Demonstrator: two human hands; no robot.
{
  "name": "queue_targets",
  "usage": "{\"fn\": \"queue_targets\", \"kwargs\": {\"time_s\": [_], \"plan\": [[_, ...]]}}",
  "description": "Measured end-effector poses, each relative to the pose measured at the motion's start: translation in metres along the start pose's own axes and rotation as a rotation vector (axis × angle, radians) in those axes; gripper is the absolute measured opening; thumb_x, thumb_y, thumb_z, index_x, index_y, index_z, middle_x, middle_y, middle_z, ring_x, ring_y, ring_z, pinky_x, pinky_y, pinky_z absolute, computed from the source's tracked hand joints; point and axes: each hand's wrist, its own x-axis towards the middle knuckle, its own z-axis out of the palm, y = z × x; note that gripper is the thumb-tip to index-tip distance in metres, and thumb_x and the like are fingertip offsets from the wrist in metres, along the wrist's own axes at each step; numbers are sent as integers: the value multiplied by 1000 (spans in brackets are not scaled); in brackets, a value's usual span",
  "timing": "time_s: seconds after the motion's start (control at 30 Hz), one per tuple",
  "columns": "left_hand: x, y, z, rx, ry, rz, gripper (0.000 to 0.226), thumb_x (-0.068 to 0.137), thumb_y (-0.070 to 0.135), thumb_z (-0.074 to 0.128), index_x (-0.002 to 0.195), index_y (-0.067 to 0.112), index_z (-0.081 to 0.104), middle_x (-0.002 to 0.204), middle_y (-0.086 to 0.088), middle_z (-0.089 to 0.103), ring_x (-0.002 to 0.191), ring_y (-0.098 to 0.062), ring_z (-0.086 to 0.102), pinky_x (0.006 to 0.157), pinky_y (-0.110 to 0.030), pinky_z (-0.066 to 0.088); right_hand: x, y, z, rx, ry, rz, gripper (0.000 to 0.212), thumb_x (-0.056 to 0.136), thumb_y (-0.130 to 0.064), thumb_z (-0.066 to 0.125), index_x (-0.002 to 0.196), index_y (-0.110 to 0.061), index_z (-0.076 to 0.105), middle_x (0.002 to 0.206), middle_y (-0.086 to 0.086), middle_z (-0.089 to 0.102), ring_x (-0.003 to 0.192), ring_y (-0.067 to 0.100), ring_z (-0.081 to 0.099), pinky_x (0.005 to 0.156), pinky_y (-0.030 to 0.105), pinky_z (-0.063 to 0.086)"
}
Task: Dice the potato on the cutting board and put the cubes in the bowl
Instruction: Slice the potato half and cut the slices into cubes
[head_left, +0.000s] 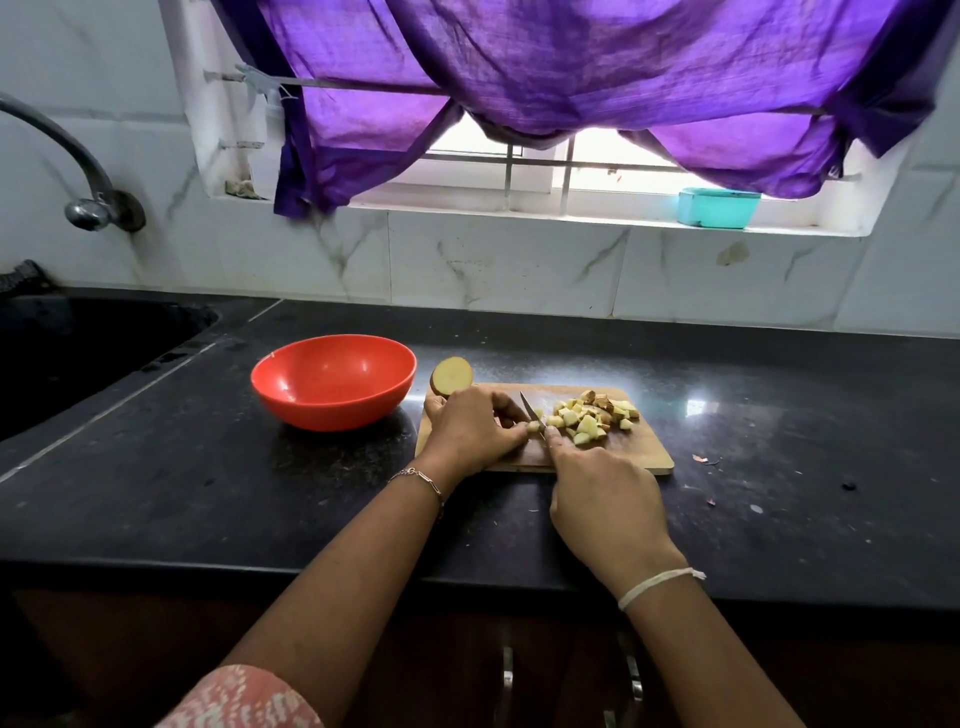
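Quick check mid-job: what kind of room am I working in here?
Most likely a home kitchen: a dark counter with a sink and wall tap at left, and a cutting board holding diced potato.

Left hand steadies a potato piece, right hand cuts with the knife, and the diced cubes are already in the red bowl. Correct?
Not quite. The head view shows no cubes in the red bowl; the cubes lie piled on the cutting board. The rest holds: the left hand steadies a potato piece and the right hand cuts with the knife.
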Motion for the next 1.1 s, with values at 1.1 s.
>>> {"fn": "queue_targets", "kwargs": {"time_s": [1.1], "plan": [[1, -2, -1, -19, -39, 6, 19, 79, 49, 70, 86, 32, 76, 67, 23, 55, 75, 1, 48, 101, -40, 25, -13, -7, 0, -35, -39, 14, 59, 98, -10, 37, 153, -23, 18, 111, 2, 64, 99, 21, 62, 71, 30, 46]]}}
